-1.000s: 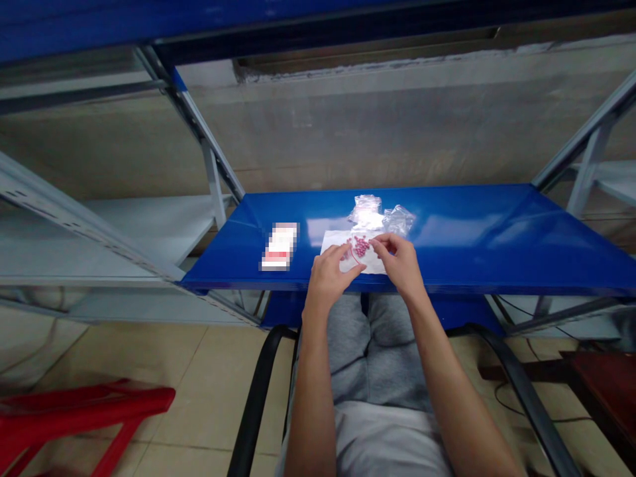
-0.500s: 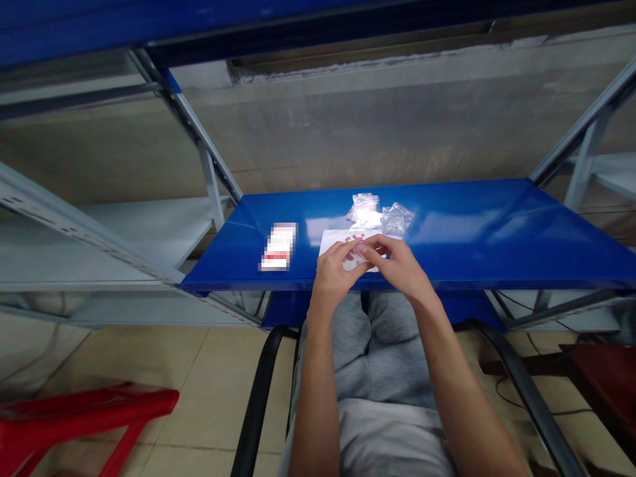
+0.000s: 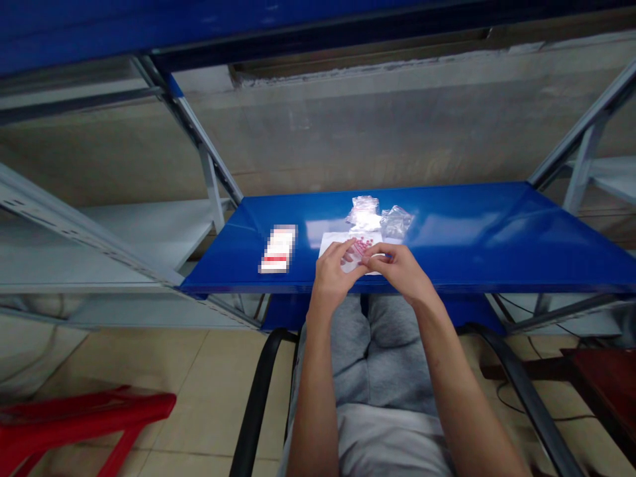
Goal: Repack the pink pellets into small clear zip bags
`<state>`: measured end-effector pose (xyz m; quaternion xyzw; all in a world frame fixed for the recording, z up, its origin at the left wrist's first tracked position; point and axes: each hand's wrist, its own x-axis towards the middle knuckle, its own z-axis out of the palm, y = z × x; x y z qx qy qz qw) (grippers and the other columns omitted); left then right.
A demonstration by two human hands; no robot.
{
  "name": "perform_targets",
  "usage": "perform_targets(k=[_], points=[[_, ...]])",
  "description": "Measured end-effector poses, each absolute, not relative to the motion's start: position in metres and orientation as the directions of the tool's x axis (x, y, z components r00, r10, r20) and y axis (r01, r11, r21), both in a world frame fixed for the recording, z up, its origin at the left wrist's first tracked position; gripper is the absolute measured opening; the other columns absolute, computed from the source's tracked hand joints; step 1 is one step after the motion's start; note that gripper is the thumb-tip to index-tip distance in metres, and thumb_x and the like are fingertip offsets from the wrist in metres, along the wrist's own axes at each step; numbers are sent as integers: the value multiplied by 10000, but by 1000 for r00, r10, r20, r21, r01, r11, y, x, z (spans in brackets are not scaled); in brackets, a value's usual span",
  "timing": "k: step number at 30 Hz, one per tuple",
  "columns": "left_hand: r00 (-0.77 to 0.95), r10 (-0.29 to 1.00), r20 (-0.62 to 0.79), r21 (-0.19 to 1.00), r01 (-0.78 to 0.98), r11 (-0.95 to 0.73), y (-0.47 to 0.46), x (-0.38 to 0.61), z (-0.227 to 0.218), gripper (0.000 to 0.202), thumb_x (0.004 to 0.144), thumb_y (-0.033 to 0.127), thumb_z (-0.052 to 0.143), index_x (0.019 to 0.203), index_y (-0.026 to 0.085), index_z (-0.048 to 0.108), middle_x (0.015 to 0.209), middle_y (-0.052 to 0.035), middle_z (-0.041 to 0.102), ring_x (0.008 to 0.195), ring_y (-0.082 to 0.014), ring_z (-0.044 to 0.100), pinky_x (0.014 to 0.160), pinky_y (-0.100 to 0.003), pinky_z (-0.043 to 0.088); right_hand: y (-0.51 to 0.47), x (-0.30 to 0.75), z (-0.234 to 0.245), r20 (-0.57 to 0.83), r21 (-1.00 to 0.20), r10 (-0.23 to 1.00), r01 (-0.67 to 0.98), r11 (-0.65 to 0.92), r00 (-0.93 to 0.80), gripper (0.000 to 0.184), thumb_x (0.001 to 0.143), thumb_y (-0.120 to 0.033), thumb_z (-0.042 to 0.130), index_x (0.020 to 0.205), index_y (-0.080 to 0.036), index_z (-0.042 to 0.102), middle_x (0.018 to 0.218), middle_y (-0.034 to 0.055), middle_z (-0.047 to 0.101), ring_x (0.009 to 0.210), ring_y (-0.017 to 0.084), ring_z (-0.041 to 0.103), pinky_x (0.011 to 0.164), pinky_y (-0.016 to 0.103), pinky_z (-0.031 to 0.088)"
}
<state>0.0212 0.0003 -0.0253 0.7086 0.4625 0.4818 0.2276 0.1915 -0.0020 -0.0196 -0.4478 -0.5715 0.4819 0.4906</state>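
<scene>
Pink-red small pieces (image 3: pixel 366 242) sit clustered on a white sheet (image 3: pixel 328 238), between the two hands' fingertips and just beyond the right's. Left hand (image 3: pixel 332 270): fingers curled by the pieces, thumb reaching toward the right fingertips; can't tell if it grips anything. Right hand (image 3: pixel 401 268): thumb and index pinched close, contents hidden. Reads as a fingertip-sorting or picking step; next move likely calls for a light, precise pinch. Behind: clear plastic bags (image 3: pixel 365 212) on the blue shelf (image 3: pixel 497 245).
</scene>
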Motion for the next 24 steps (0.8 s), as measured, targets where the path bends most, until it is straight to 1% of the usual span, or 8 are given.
perform_targets(k=[3,6,9,11,14,18,21,24], points=[[88,937,339,891,289,-350,-1,17,-23,656,671,280,928,1279,185,702,997,-69,771,867,-192,712,810,-311,579,-4,193,-14,153,-988,986,21,155,-69,196,732,-365,768,783,-184,713,765,23,710,714,172,632,686,297,508],[95,967,236,961,126,-247,0,10,-23,570,778,344,844,1290,148,688,908,-73,783,834,-200,739,791,-309,588,-6,193,-9,165,-986,985,1,166,-40,207,730,-367,775,798,-186,700,747,14,682,693,161,615,672,296,507],[179,969,169,984,24,-176,1,2,-26,492,828,395,790,1238,137,705,916,-86,795,829,-214,761,796,-323,599,-8,192,-6,183,-983,983,-16,183,-7,209,734,-355,772,841,-189,703,746,10,670,682,156,612,655,294,502],[256,958,131,991,3,-137,0,-3,-27,485,812,401,809,1206,134,716,946,-96,800,860,-227,771,830,-339,605,-8,192,-6,212,-977,976,-19,213,41,208,742,-340,763,880,-196,701,762,9,673,675,154,611,642,294,501],[353,933,74,996,15,-85,-3,-7,-28,522,781,372,849,1227,139,712,971,-113,805,908,-242,777,867,-356,609,-8,193,-5,251,-968,964,-5,253,93,205,768,-339,748,915,-211,687,775,9,678,666,157,618,645,305,517],[415,910,10,1000,-3,-9,-6,-3,-28,603,726,312,896,1261,136,682,1032,-139,801,916,-240,781,886,-368,608,-8,194,-4,264,-963,958,-15,267,113,213,779,-357,749,923,-218,675,791,13,691,667,163,634,658,319,543],[441,897,-6,1000,-18,15,-6,4,-28,593,712,298,904,1238,128,687,966,-123,800,892,-230,780,886,-362,604,-9,192,-3,266,-962,956,-26,271,124,225,775,-356,765,931,-216,682,812,15,691,687,163,640,672,318,550],[472,881,6,999,-36,13,-5,9,-29,541,739,295,881,1220,129,697,931,-105,793,890,-223,776,910,-365,594,-11,189,0,260,-960,955,-69,272,143,260,779,-376,783,966,-221,689,829,15,699,736,168,655,715,322,562]])
